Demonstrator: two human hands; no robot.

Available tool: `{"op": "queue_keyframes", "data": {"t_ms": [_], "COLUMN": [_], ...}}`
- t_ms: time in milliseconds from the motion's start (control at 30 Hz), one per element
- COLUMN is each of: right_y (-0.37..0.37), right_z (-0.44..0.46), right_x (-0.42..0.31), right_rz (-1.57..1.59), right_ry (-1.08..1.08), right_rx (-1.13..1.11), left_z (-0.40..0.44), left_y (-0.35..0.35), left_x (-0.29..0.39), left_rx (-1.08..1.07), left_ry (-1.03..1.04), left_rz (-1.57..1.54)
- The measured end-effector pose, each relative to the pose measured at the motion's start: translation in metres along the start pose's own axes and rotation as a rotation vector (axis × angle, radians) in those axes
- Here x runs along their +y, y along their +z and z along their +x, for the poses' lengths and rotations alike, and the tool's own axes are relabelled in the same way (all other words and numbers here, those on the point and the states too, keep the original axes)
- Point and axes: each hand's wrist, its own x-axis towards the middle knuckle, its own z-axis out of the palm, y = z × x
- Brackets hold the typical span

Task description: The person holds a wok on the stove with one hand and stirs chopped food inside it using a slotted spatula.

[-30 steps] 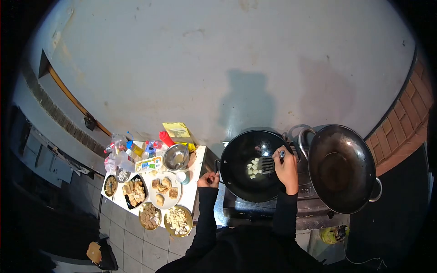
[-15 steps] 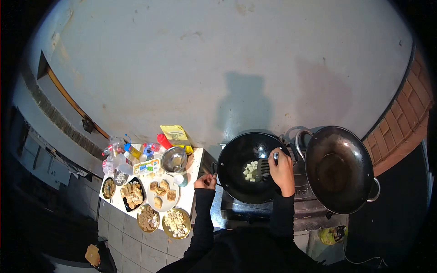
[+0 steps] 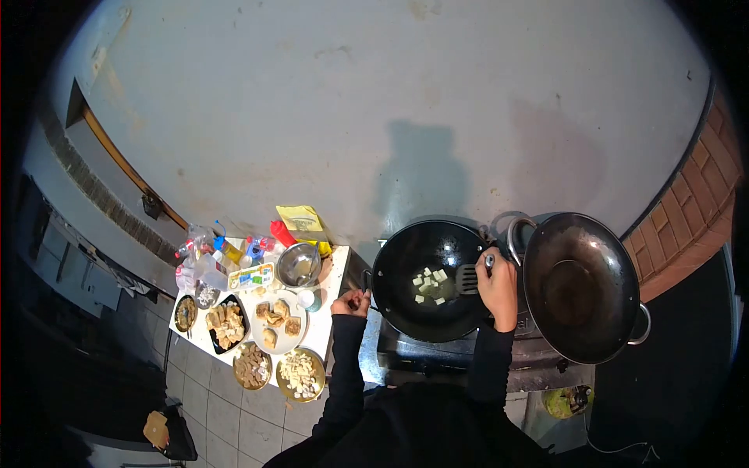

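A dark wok (image 3: 398,312) sits on the stove, with several pale cubes (image 3: 431,286) in its bottom, perhaps tofu. My right hand (image 3: 498,290) is closed round the handle of a slotted spatula (image 3: 466,279), whose blade rests inside the wok just right of the cubes. At the wok's left side, my left hand (image 3: 352,303) has its fingers closed on the wok's loop handle (image 3: 367,279).
A second, browned wok (image 3: 581,290) stands to the right on the stove (image 3: 425,360). On the left, a white table (image 3: 335,269) carries a metal bowl (image 3: 299,265), a plate of browned pieces (image 3: 290,337), bowls of cut food (image 3: 301,374), and bottles. The wall (image 3: 351,101) rises behind.
My right hand has moved slightly right with the spatula, whose blade has turned and drawn away from the cubes. The cubes have spread out. My left hand stays at the wok handle.
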Motion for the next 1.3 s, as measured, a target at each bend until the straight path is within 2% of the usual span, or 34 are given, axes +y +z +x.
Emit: {"op": "queue_keyframes", "data": {"t_ms": [133, 200, 267, 333, 367, 467, 633, 733, 800, 867, 933, 1000, 1133, 1200, 1300], "right_y": [0.009, 0.012, 0.008, -0.001, 0.000, 0.003, 0.020, 0.007, 0.006, 0.016, 0.024, 0.024, 0.009, 0.008, 0.021], "right_z": [-0.002, -0.001, -0.003, -0.004, -0.004, -0.009, -0.013, -0.014, -0.015, -0.016, -0.017, -0.016, -0.014, -0.014, -0.018], "right_x": [0.018, 0.020, 0.016, 0.006, 0.007, 0.000, 0.013, -0.001, -0.002, 0.003, 0.007, 0.005, -0.006, -0.009, 0.002], "right_rz": [-0.061, 0.104, 0.113, 0.132, 0.044, -0.042, 0.199, 0.130, 0.082, -0.029, 0.076, 0.185, 0.172, 0.051, 0.044], "right_ry": [-0.033, -0.071, -0.065, 0.032, -0.035, -0.034, -0.040, -0.016, 0.030, -0.090, -0.105, 0.036, -0.015, -0.028, -0.053], "right_rx": [0.000, -0.077, -0.065, -0.031, 0.042, 0.013, -0.005, 0.063, 0.028, 0.076, 0.033, -0.054, 0.004, 0.027, -0.002], "left_z": [0.000, -0.001, -0.001, -0.002, -0.002, -0.003, 0.001, 0.002, 0.004, 0.003, 0.005, 0.005, 0.002, 0.002, 0.000], "left_y": [0.001, 0.001, 0.001, 0.002, 0.002, 0.003, 0.000, -0.006, -0.009, -0.012, -0.010, -0.006, -0.003, -0.002, -0.003], "left_x": [0.002, 0.001, 0.000, 0.001, 0.001, 0.000, 0.009, 0.015, 0.018, 0.022, 0.016, 0.008, 0.000, -0.001, 0.004], "left_rx": [0.003, 0.007, 0.017, 0.037, 0.036, 0.043, 0.003, -0.007, -0.059, -0.074, -0.080, -0.057, -0.030, -0.023, -0.016], "left_ry": [0.040, 0.054, 0.067, 0.081, 0.083, 0.064, 0.074, 0.092, 0.080, 0.060, 0.111, 0.115, 0.102, 0.097, 0.090], "left_rz": [0.052, 0.053, 0.055, 0.049, 0.047, 0.064, 0.066, 0.093, 0.080, 0.092, 0.035, 0.045, 0.004, 0.016, 0.038]}}
